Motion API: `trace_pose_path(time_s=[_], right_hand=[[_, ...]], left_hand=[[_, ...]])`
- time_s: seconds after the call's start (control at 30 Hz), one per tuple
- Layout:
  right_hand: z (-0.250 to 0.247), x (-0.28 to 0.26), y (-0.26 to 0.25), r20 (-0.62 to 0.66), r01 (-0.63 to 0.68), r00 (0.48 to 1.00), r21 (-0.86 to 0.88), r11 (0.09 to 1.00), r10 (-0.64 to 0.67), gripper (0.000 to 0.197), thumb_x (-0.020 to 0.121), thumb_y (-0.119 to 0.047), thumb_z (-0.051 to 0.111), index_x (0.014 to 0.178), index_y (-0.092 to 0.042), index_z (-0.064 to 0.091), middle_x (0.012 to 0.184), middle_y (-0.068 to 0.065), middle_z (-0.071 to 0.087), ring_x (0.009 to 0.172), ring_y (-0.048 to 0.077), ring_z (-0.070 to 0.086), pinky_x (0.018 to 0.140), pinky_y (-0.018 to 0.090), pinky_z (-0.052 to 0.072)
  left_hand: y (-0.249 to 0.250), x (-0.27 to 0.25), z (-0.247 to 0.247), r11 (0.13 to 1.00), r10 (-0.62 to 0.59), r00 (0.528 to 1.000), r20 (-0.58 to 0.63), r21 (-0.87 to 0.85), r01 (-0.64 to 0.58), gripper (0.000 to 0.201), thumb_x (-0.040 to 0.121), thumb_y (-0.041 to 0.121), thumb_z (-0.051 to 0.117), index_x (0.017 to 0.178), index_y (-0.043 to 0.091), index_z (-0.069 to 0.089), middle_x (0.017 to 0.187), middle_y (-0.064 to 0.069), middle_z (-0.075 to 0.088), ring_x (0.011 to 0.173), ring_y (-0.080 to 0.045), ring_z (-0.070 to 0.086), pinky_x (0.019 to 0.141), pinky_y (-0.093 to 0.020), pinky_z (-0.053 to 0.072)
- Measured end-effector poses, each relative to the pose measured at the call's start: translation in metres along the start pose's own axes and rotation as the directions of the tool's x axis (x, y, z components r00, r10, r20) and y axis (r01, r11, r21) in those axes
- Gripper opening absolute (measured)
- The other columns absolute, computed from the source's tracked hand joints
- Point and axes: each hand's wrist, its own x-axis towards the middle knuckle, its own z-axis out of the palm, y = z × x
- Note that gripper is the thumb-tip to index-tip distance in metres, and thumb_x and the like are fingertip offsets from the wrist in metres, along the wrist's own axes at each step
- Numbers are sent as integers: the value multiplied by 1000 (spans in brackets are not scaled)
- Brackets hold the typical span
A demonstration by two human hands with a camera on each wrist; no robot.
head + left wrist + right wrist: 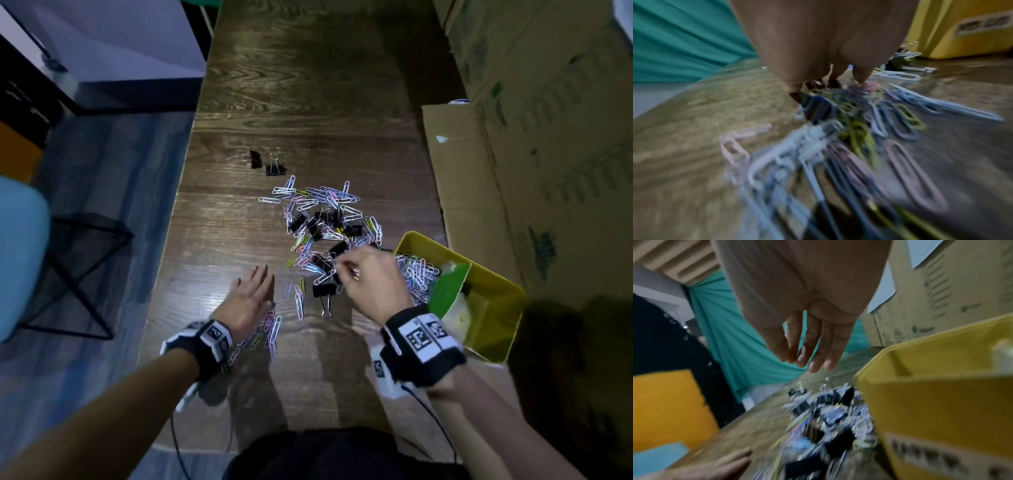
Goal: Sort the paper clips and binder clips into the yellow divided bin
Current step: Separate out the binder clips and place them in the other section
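paper clips (416,274) heaped in yellow divided bin's (493,342) near-left compartment

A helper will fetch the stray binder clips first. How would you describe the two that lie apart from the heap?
On the wooden table, find the mixed heap of clips left of the yellow bin. Just beyond its far left edge lie two black binder clips, side by side on bare wood. Unlike the rest, no paper clips tangle with them.

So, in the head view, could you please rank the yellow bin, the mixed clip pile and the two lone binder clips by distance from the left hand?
From the left hand:
1. Mixed clip pile, just right.
2. Two lone binder clips, farther up the table.
3. Yellow bin, far right, beyond the right hand.
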Motion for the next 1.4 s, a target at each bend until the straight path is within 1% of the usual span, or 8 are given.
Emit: trace_pose_path(time_s=[0.17, 0.23, 0.33, 0.5, 0.8, 1.0, 1.23, 1.4], right_hand=[[74, -3, -24, 426, 202, 891, -58, 978, -159, 49, 93, -20, 50, 140, -12, 39, 139, 12, 38, 129, 28, 38, 102, 38, 42], [96, -5, -29, 512, 223, 850, -146, 964, -119, 66, 91, -25, 54, 146, -8, 21, 149, 18, 21, 140, 33, 17, 109, 43, 31], [118, -10, -39, 456, 187, 890, -338, 922, -13, 85, 85, -45, 58, 146, -5, 13, 151, 24, 15, 140, 38, 11, 110, 48, 24], [137, -17, -49, 394, 119, 917, -410, 904, 58, 97, 83, -62, 52, 146, -1, 11, 149, 26, 17, 138, 42, 12, 111, 48, 25], [135, -13, -56, 398, 56, 916, -234, 971, 43, 88, 79, -30, 72, 145, -8, 18, 133, 17, 29, 127, 33, 28, 101, 42, 35], [141, -3, -52, 372, -26, 924, -163, 986, 86, 40, 83, 3, 62, 121, -5, 55, 123, 16, 53, 110, 31, 55, 90, 35, 47], [130, 1, -33, 356, -351, 894, 175, 920, 274, 24, 86, -15, 68, 110, -15, 71, 120, 12, 64, 106, 22, 61, 80, 12, 37], [129, 1, -25, 390, -436, 872, 348, 830, 295, 19, 74, -23, 79, 92, -28, 75, 120, 10, 65, 116, 23, 57, 101, 29, 43]], left_hand=[[-2, -39, 11, 978, 32, 996, -84, -203, -48, 80, 85, 65, 10, 143, 12, 27, 152, -6, 23, 140, -18, 20, 116, -32, 13], [-15, -53, 9, 974, -63, 972, -228, -227, 10, 69, 87, 61, 27, 138, 15, 38, 141, -11, 42, 127, -23, 44, 108, -29, 32], [-23, -73, 8, 927, -348, 884, -313, -253, 276, 70, 76, 61, 56, 131, 19, 43, 115, -16, 49, 96, -33, 56, 86, -41, 50], [-3, -78, 15, 753, -644, 743, -184, -325, 572, 60, 77, 57, 59, 118, 14, 48, 108, -20, 44, 96, -40, 53, 89, -44, 43], [23, -42, 8, 856, -416, 891, -182, -409, 316, 44, 77, 25, 70, 117, 14, 56, 110, -13, 48, 94, -33, 57, 85, -37, 47], [14, -36, -2, 855, -325, 929, -175, -475, 209, 34, 79, 18, 69, 112, 19, 66, 99, -8, 68, 89, -24, 64, 81, -26, 47], [-11, -35, -10, 408, -417, 902, 109, -864, 293, 33, 70, -3, 74, 94, 19, 70, 86, -6, 71, 71, -10, 63, 61, -16, 51], [-21, -39, -22, 190, -387, 904, 179, -944, 268, 29, 73, -15, 64, 82, 13, 67, 61, 5, 71, 55, -4, 62, 54, -18, 50]])
